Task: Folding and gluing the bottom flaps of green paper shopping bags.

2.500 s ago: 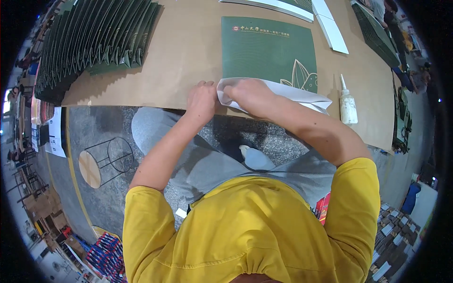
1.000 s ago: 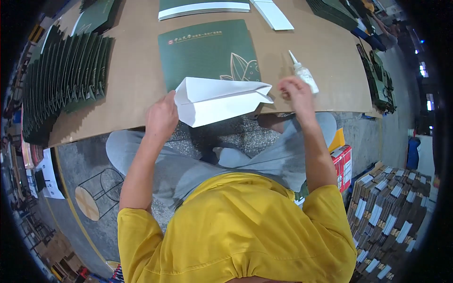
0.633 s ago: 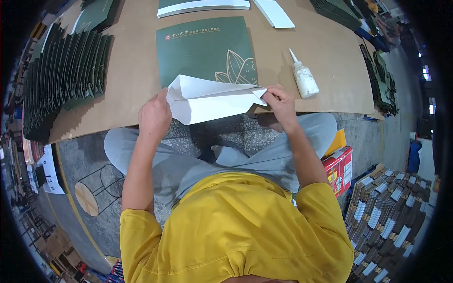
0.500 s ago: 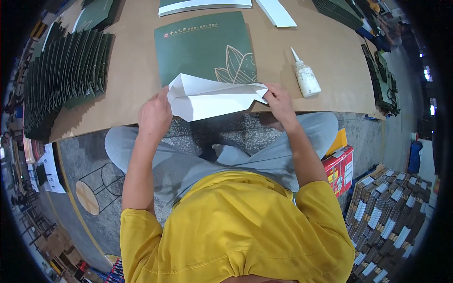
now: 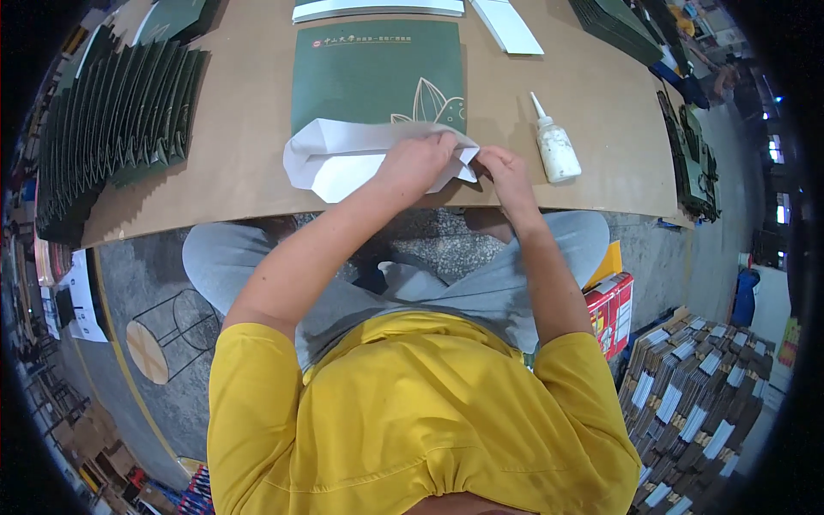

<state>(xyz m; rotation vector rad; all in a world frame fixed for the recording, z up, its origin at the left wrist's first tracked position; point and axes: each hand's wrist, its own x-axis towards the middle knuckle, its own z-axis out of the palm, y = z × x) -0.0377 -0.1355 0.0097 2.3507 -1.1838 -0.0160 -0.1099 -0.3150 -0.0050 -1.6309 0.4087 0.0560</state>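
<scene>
A green paper bag [image 5: 378,77] with a gold leaf print lies flat on the table in front of me. Its near end is opened out, with white inner flaps [image 5: 343,163] standing up at the table edge. My left hand [image 5: 419,161] reaches across to the right part of these flaps, its fingers closed on the upper edge. At the right corner of the same end, my right hand [image 5: 508,176] pinches the paper, the fingertips partly hidden. Just right of that hand stands or lies a white squeeze bottle [image 5: 560,156] with a narrow nozzle.
Several folded green bags [image 5: 120,129] are fanned along the table's left side. White strips [image 5: 508,26] and a white-edged stack [image 5: 378,9] lie at the back. More green bags [image 5: 618,30] are at the back right. A red box [image 5: 609,313] stands by my right knee.
My left hand has let go of the left corner and moved right onto the flaps near my right hand. The right hand stays at its corner. The flaps' left end has slumped outward.
</scene>
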